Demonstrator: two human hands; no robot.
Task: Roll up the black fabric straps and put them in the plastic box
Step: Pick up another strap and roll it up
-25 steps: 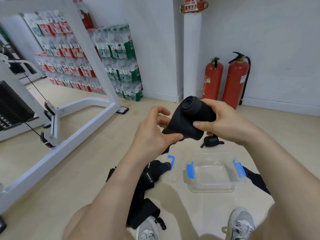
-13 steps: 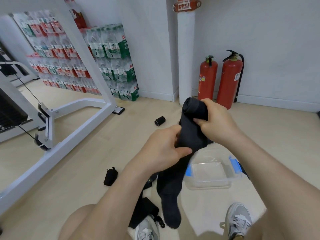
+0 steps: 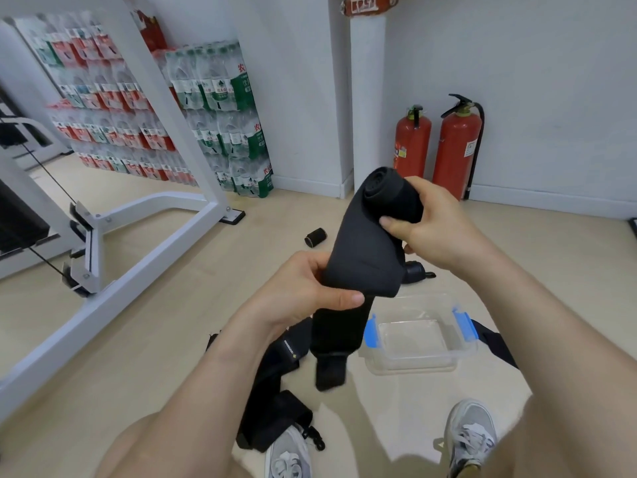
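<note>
A wide black fabric strap [image 3: 365,257] is held in the air, partly rolled. My right hand [image 3: 434,225] grips the rolled end at the top. My left hand [image 3: 303,291] pinches the flat part lower down, and the loose tail hangs below it toward the floor. The clear plastic box [image 3: 418,365] with blue clips sits open on the floor below my right arm. Another black strap [image 3: 272,401] lies unrolled on the floor by my left shoe, and one more strap [image 3: 496,343] pokes out right of the box.
A small rolled black strap [image 3: 315,238] lies on the floor further off, another dark bundle [image 3: 415,272] behind the box. A white gym machine frame [image 3: 113,257] stands left. Two red fire extinguishers [image 3: 437,150] and stacked water bottle packs [image 3: 193,108] line the wall.
The strap's hanging tail has shortened as more of it went onto the roll. My hands stay on the strap, the right at the roll and the left on the flat part.
</note>
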